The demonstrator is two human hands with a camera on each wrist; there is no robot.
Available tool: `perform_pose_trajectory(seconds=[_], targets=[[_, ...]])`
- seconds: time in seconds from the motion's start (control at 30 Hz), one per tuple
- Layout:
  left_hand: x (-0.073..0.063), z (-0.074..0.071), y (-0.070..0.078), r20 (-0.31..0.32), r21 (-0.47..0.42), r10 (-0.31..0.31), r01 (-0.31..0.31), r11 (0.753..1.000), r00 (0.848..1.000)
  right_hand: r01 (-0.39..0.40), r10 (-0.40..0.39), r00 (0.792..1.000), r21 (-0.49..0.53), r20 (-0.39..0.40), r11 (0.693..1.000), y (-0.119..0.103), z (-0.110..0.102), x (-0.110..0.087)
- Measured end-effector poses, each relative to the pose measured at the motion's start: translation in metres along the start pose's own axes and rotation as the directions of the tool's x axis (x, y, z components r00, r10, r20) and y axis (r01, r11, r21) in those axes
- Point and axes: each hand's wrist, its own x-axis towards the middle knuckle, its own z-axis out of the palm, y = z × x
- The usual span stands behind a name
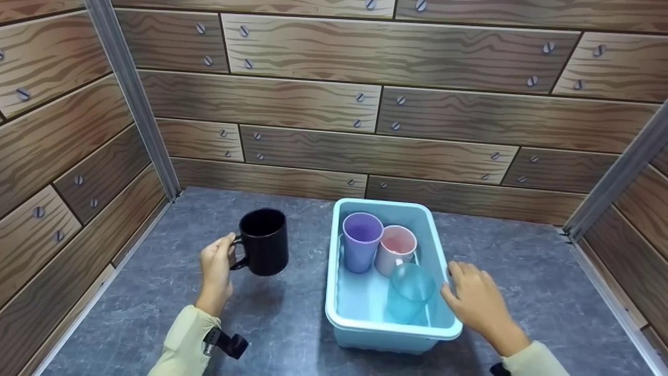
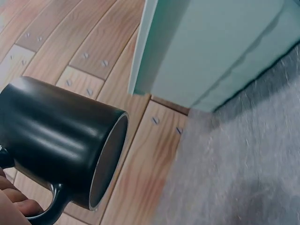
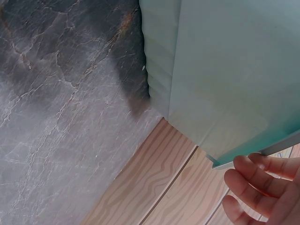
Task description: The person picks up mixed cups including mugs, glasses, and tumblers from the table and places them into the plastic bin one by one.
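My left hand [image 1: 215, 269] grips a black mug [image 1: 265, 245] by its handle and holds it upright above the table, left of a light blue plastic bin [image 1: 383, 338]. The left wrist view shows the mug [image 2: 61, 140] large, with fingers [image 2: 14, 199] at its handle. My right hand [image 1: 480, 300] is at the bin's right rim, its fingers loosely bent. In the right wrist view, the fingertips [image 3: 241, 162] touch the rim from outside. Inside the bin stand a purple tumbler [image 1: 360, 243], a pink mug [image 1: 392, 253] and a translucent blue cup [image 1: 409, 292].
The grey marbled tabletop [image 1: 297, 324] lies under the bin. Wood-patterned walls [image 1: 313, 104] close off the back and both sides, with metal posts [image 1: 141, 115] at the corners.
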Motion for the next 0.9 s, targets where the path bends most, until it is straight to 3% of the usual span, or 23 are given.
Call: perform_pose_trajectory(seconds=[0.23,0.9], targets=[[-0.007,0.010,0.009,0.017,-0.012,0.005,-0.005,1.000,1.000,-0.015,0.015,1.000,0.002,0.024,1.000,0.000,-0.001,0.000],[-0.032,0.046,0.028,0.078,-0.029,-0.003,0.005,1.000,0.997,0.018,-0.018,1.000,0.017,-0.023,1.000,0.000,0.000,-0.001]])
